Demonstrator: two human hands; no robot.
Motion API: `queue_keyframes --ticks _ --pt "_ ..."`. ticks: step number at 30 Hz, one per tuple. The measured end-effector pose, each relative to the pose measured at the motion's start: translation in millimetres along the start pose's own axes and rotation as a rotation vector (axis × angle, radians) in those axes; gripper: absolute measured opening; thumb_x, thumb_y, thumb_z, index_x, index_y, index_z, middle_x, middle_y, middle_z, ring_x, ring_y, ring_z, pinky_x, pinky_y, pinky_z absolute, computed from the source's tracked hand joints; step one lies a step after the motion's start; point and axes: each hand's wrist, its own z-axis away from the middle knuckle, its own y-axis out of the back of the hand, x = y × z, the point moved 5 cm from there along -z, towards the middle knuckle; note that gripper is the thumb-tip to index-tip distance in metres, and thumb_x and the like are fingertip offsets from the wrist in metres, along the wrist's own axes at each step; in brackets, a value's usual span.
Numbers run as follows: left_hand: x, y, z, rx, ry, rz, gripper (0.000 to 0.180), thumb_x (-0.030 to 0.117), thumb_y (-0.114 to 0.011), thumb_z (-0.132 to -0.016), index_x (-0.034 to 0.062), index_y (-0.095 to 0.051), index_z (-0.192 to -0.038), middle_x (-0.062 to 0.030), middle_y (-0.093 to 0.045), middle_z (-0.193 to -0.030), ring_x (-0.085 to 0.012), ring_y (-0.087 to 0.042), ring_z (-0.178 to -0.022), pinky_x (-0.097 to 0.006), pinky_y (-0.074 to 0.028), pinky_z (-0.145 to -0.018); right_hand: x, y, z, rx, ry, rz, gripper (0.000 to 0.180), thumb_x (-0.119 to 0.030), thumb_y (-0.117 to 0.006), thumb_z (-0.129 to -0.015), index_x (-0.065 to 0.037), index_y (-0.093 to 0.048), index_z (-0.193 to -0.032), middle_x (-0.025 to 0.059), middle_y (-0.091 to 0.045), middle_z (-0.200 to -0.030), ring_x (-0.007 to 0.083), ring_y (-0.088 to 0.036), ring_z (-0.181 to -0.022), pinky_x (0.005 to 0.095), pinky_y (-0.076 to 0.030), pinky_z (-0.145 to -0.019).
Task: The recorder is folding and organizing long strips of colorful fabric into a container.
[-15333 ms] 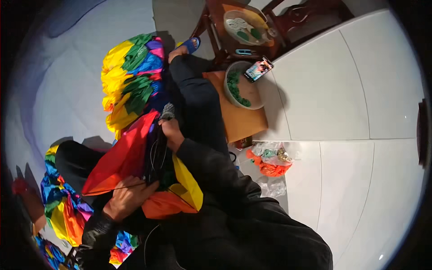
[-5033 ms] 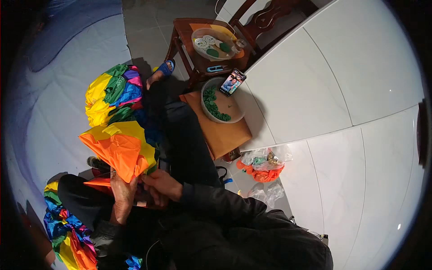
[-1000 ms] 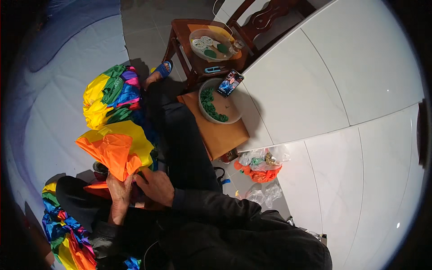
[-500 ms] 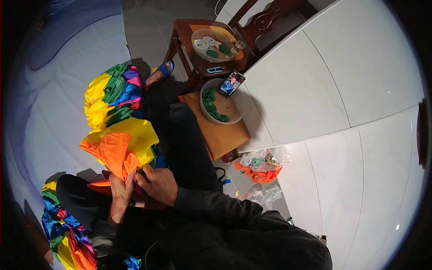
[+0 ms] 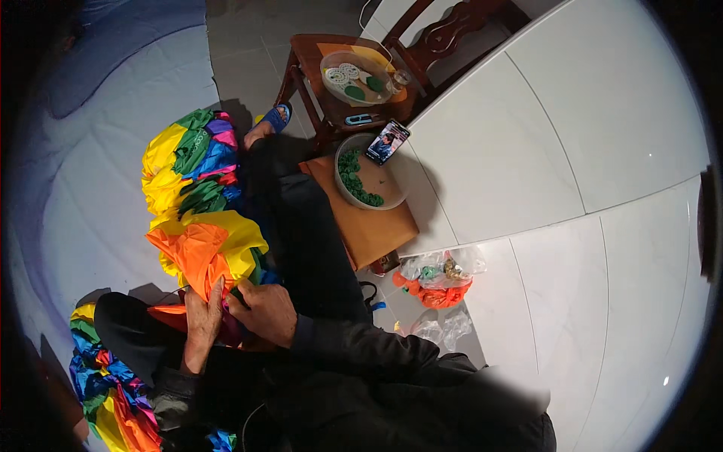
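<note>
Over my lap lies a long, gathered piece of multicoloured fabric, with its orange and yellow panels nearest my hands. My left hand pinches the lower end of the orange panel between thumb and fingers. Close beside it, my right hand is closed with curled fingers at the same fabric edge; its fingertips are partly hidden. A thin dark line shows at the cloth just left of my left hand, too fine to name. More of the bunched fabric runs away from me past my knee, and another part lies at lower left.
A wooden chair carries a clear bowl of white and green pieces, plus blue thread snips. Nearer, a bowl of green pieces stands on a brown box, a phone at its rim. Plastic bags lie beside the white panels.
The orange and yellow panels have shifted slightly right and toward me, and the yellow one is more crumpled. Both hands stay nearly in place, still at the fabric.
</note>
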Motion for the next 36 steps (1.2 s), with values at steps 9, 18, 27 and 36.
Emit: queue_keyframes --ticks 9,18,27,36 --pt "-2.9 -10.3 -0.4 -0.066 0.323 0.322 0.037 0.026 -0.055 -0.101 -0.0046 -0.059 -0.12 -0.0242 -0.068 -0.105 -0.04 -0.066 -0.096 -0.041 -0.051 -0.084 -2.5 4.5 -1.3 -0.045 0.016 0.047 0.033 -0.03 -0.058 -0.096 0.002 -0.057 -0.092 0.0163 -0.062 -0.064 0.0325 -0.064 -0.056 0.0426 -0.05 -0.05" --pt "-1.8 1.0 -1.5 0.164 0.061 -0.012 0.036 0.024 -0.054 -0.1 -0.0042 -0.059 -0.122 -0.0257 -0.067 -0.111 -0.0438 -0.064 -0.1 -0.043 -0.052 -0.086 -4.5 -1.3 4.3 -0.124 0.009 0.121 0.031 -0.03 -0.052 -0.1 0.0 -0.054 -0.094 0.0139 -0.062 -0.064 0.0304 -0.063 -0.054 0.0409 -0.05 -0.049" --pt "-4.9 1.0 -1.1 0.159 0.011 -0.258 0.037 0.024 -0.058 -0.096 -0.0005 -0.062 -0.123 -0.0257 -0.064 -0.119 -0.0449 -0.063 -0.104 -0.047 -0.052 -0.088 23.6 -31.2 11.1 -0.185 -0.069 0.063 0.031 -0.029 -0.05 -0.101 0.001 -0.054 -0.096 0.0136 -0.059 -0.062 0.0295 -0.06 -0.054 0.0435 -0.048 -0.048" --pt "-2.5 2.2 1.2 0.111 -0.071 -0.486 0.045 0.027 -0.061 -0.094 0.004 -0.059 -0.132 -0.0245 -0.059 -0.132 -0.046 -0.06 -0.113 -0.046 -0.053 -0.092 27.7 -28.7 10.8 -0.172 -0.239 -0.473 0.032 -0.03 -0.049 -0.102 -0.001 -0.053 -0.091 0.0142 -0.055 -0.06 0.0305 -0.058 -0.051 0.0399 -0.048 -0.049"
